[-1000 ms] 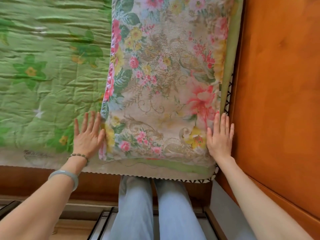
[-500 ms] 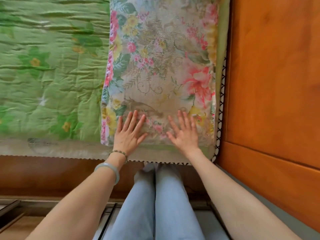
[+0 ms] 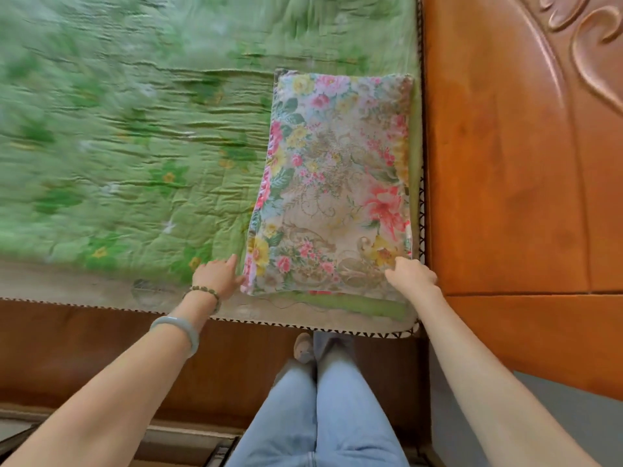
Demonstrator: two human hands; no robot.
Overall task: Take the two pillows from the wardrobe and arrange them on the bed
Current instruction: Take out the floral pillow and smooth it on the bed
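Note:
One floral pillow (image 3: 337,183) lies flat on the green quilted bed (image 3: 135,163), its long right side against the wooden headboard (image 3: 505,163). My left hand (image 3: 217,274) is at the pillow's near left corner, its curled fingers on the edge. At the near right corner, my right hand (image 3: 411,276) has its fingers curled over the fabric. Both hands sit close to the bed's near edge. No second pillow is in view.
The bed's trimmed edge (image 3: 101,303) and brown wooden side rail (image 3: 84,352) run in front of my legs in blue jeans (image 3: 320,416). The carved headboard fills the right side. A strip of grey floor (image 3: 556,416) shows at the lower right.
Both hands slid from lying flat on the pillow's near end out to its two near corners and curled. The camera pulled back, so the whole pillow shows.

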